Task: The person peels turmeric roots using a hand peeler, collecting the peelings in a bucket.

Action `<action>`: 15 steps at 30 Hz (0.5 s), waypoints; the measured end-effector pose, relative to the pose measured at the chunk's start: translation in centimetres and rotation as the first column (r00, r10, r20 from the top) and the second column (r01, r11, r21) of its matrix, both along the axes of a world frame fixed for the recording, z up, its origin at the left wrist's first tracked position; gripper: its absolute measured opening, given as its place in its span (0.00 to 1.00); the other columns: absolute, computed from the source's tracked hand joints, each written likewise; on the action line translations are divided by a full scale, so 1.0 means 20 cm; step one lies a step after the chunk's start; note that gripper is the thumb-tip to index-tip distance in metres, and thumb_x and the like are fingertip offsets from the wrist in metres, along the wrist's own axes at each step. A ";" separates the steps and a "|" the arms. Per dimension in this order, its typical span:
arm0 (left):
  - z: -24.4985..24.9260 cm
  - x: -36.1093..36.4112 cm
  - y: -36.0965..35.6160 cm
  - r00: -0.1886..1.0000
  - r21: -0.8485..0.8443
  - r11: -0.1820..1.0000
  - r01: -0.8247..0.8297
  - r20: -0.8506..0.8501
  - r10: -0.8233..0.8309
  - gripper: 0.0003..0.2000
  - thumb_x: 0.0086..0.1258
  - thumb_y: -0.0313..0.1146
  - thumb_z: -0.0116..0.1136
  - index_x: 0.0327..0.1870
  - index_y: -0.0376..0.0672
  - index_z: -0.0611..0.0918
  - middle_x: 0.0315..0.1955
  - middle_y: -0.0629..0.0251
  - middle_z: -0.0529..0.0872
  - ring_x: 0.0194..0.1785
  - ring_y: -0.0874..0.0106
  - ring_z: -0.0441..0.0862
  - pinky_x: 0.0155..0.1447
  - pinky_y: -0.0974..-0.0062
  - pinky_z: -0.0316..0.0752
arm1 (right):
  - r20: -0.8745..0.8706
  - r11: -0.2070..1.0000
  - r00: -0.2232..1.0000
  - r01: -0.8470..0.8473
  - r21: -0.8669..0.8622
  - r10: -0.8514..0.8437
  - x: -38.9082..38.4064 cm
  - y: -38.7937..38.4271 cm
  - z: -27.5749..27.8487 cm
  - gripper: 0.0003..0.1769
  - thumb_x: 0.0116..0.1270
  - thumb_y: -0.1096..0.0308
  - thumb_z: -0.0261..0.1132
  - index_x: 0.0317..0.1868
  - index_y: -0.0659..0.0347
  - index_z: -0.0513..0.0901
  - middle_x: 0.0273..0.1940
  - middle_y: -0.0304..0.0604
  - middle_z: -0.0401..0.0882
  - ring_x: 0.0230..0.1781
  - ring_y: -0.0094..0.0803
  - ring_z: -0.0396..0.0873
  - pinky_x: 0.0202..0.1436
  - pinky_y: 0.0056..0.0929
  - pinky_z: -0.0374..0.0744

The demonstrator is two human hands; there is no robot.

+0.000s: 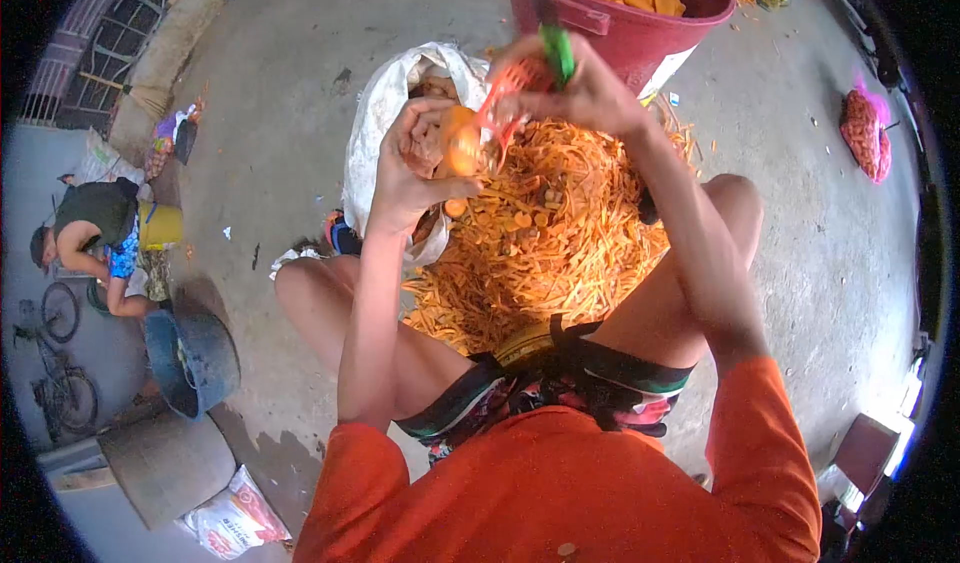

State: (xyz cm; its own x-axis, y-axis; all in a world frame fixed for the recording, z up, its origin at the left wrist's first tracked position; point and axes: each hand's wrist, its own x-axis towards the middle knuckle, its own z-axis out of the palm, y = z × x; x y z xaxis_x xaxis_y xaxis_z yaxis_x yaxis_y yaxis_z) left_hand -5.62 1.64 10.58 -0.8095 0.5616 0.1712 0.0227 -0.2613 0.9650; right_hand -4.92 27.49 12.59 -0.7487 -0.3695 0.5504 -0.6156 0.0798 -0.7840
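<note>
Head camera looks down at a person in an orange shirt who sits on the floor (800,263). The left hand (405,168) is held up in front. Its fingers are closed around a carrot (460,143). The carrot is in the air, over the left side of a big heap of peels (545,238). The right hand (590,88) is just beside it and a bit higher. Its fingers are closed on a peeler (520,78) with a green handle. The red end of the peeler touches the carrot. The heap lies on the floor between the person's bare legs. A white sack (375,123) lies open behind the left hand and touches the heap. A red tub (620,28) full of cut carrot bits stands past the heap, near the right hand. A pink net bag (865,133) lies well apart on the right. Far on the left, another person (95,228) bends down beside a yellow bucket (160,225). A dark bowl (195,358) sits on the floor near that person.
</note>
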 end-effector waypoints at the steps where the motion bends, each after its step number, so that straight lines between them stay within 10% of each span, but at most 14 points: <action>1: -0.01 -0.01 -0.01 0.996 -0.053 0.999 -0.004 -0.089 0.000 0.42 0.37 0.25 0.89 0.60 0.39 0.78 0.53 0.67 0.83 0.60 0.74 0.80 0.68 0.73 0.73 | -0.042 0.997 0.999 0.033 0.071 -0.030 0.00 0.00 0.02 0.17 0.67 0.68 0.75 0.53 0.63 0.84 0.45 0.38 0.87 0.43 0.23 0.84 0.45 0.25 0.85; 4: -0.01 0.00 -0.01 0.993 -0.068 0.998 0.017 -0.115 -0.025 0.42 0.37 0.25 0.89 0.60 0.38 0.78 0.55 0.67 0.83 0.60 0.74 0.80 0.69 0.73 0.72 | 0.233 0.998 0.971 0.041 0.044 -0.050 0.00 0.05 0.02 0.17 0.68 0.67 0.75 0.54 0.63 0.83 0.43 0.34 0.86 0.41 0.19 0.83 0.42 0.20 0.83; 8: -0.02 0.00 0.00 0.999 0.008 1.000 0.024 -0.022 -0.023 0.44 0.38 0.27 0.89 0.63 0.36 0.77 0.56 0.65 0.83 0.61 0.73 0.80 0.70 0.72 0.73 | 0.222 1.000 0.975 -0.003 0.015 -0.001 0.02 0.05 0.03 0.16 0.69 0.68 0.74 0.53 0.64 0.83 0.43 0.34 0.85 0.41 0.19 0.82 0.42 0.21 0.83; 9: -0.02 0.00 0.00 1.000 0.011 1.000 0.019 -0.022 -0.019 0.44 0.38 0.27 0.89 0.63 0.36 0.77 0.56 0.65 0.83 0.61 0.73 0.80 0.70 0.72 0.73 | -0.069 0.999 0.997 -0.035 0.010 0.035 0.01 0.01 0.03 0.14 0.70 0.70 0.73 0.53 0.65 0.83 0.44 0.35 0.86 0.42 0.21 0.84 0.44 0.23 0.84; 12: -0.01 0.00 0.00 0.995 -0.020 0.999 0.038 -0.088 -0.039 0.45 0.38 0.27 0.89 0.64 0.35 0.75 0.56 0.63 0.83 0.62 0.72 0.80 0.70 0.72 0.73 | 0.119 0.990 0.991 -0.036 -0.133 0.052 0.03 -0.02 0.00 0.13 0.67 0.71 0.75 0.49 0.64 0.85 0.40 0.34 0.88 0.39 0.20 0.82 0.45 0.22 0.82; 15: 0.01 0.02 -0.03 0.994 0.048 0.994 0.099 -0.042 -0.097 0.45 0.39 0.25 0.88 0.63 0.34 0.74 0.56 0.62 0.83 0.62 0.72 0.80 0.71 0.70 0.73 | 0.047 0.977 0.977 0.210 -0.022 -0.209 -0.07 0.10 0.00 0.12 0.68 0.69 0.75 0.48 0.63 0.86 0.38 0.36 0.88 0.39 0.19 0.84 0.44 0.23 0.83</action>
